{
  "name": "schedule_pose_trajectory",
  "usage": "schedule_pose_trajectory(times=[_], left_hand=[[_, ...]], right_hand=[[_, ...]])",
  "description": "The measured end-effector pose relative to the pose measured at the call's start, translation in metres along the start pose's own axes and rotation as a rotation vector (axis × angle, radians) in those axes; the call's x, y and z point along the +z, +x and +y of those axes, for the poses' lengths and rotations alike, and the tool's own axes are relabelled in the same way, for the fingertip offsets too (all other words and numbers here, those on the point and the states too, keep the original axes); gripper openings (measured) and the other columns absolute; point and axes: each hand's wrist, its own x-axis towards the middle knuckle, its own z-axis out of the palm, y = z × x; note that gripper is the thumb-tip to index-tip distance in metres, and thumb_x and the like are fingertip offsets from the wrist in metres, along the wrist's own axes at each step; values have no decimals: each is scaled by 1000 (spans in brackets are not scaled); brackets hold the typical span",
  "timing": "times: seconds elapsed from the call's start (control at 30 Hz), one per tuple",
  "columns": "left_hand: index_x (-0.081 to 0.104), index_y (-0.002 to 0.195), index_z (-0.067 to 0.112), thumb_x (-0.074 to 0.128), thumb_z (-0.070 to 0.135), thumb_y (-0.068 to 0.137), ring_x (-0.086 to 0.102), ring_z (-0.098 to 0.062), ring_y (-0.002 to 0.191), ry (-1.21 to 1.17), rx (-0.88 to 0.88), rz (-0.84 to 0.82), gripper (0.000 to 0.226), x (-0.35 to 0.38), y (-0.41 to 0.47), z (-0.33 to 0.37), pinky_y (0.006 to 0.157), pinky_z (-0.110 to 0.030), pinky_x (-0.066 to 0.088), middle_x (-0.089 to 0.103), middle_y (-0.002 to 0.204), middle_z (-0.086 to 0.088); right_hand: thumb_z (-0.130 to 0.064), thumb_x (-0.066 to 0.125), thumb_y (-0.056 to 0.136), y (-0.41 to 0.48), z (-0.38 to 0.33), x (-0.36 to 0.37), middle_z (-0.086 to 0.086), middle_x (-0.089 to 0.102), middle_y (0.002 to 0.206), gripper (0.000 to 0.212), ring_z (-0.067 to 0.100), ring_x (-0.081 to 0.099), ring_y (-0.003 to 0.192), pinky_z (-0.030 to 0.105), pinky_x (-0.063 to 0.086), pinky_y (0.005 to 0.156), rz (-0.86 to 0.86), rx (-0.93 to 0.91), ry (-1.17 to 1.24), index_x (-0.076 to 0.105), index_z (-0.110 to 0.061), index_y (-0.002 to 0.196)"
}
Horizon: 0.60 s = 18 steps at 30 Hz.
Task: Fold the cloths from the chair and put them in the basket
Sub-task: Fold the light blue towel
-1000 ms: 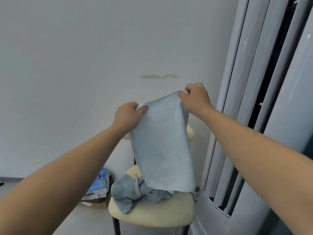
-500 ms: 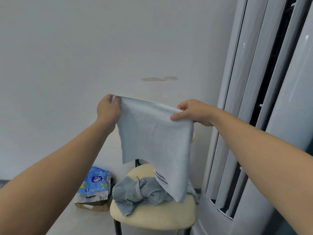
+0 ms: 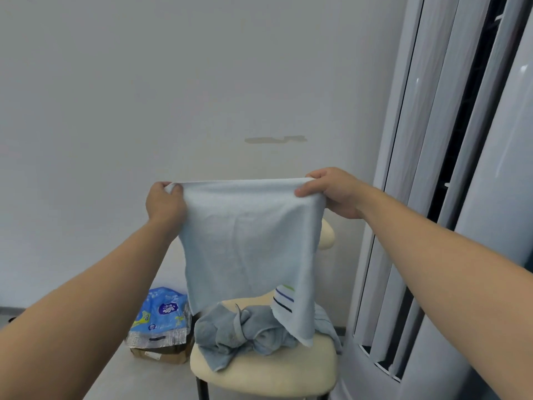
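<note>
**Two Small Pinches Hold a Cloth Above an Untidy Heap**

Nearest, two bare forearms reach in from 7 and 4 o'clock of the view. The left grip [image 3: 165,204] pinches the upper left corner of the pale blue cloth [image 3: 251,241], fingers curled round the hem. The right grip [image 3: 331,194] pinches the upper right corner, thumb on the near face. The top edge runs taut between them. The cloth hangs open in the air above the chair, not yet folded.

Each grip has only a small bite of hem. If one loosens while the corners are brought together, that side will likely drop. The bottom edge hangs uneven, with the striped corner [image 3: 284,298] lowest at 5 o'clock of the sheet, so a fold made without squaring it would probably come out skewed.

Beyond, that low corner hangs over the crumpled grey-blue cloths [image 3: 245,330] on the cream chair seat [image 3: 259,373]; whether it touches them I cannot tell. If it catches, a swing could drag one off the seat towards the floor.

At 9 o'clock of the chair a blue packet [image 3: 161,316] lies on a cardboard box [image 3: 158,353]. A tall white unit [image 3: 461,197] stands close at 3 o'clock, and a wide sweep of the right arm could strike it.

No basket is in view. Reaching it probably means turning, and a loose fold may open on the way.
</note>
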Motion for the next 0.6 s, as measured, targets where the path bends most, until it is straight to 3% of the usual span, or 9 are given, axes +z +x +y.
schedule_pose_trajectory(times=[0.2,0.3,0.37,0.5,0.6], left_hand=[[58,122,10,49,24,100,60,-34,112,59,-115,85,27,-15,6,-19,96,-41,48,63,122,-12],[60,122,9,50,24,101,60,-35,114,139,-131,91,28,-21,1,-25,90,-37,44,64,124,-14],[64,117,10,53,26,98,61,-33,109,197,-90,26,27,-19,-7,-26,87,-37,46,67,119,-12],[67,100,15,56,20,90,63,-26,97,228,25,-181,16,-3,-30,-12,79,-34,48,67,100,-3],[61,107,16,55,12,89,58,-20,83,141,25,-256,20,12,-50,9,67,-30,44,62,98,-4]], right_hand=[[-1,74,78,1,-8,2,-4,56,62,39,13,55,58,21,42,51,71,-50,20,54,-21,51],[-1,75,76,2,-7,2,0,59,67,36,19,55,65,26,42,60,146,-57,5,56,-21,53],[-3,77,74,4,-7,5,7,61,75,31,22,56,71,30,43,67,213,-49,-1,55,-21,60],[-15,79,71,11,-7,14,6,47,74,31,19,45,68,30,36,63,344,-12,-112,49,-19,65],[-24,75,72,16,-6,18,4,39,74,33,19,40,68,33,32,63,411,44,-274,43,-20,67]])
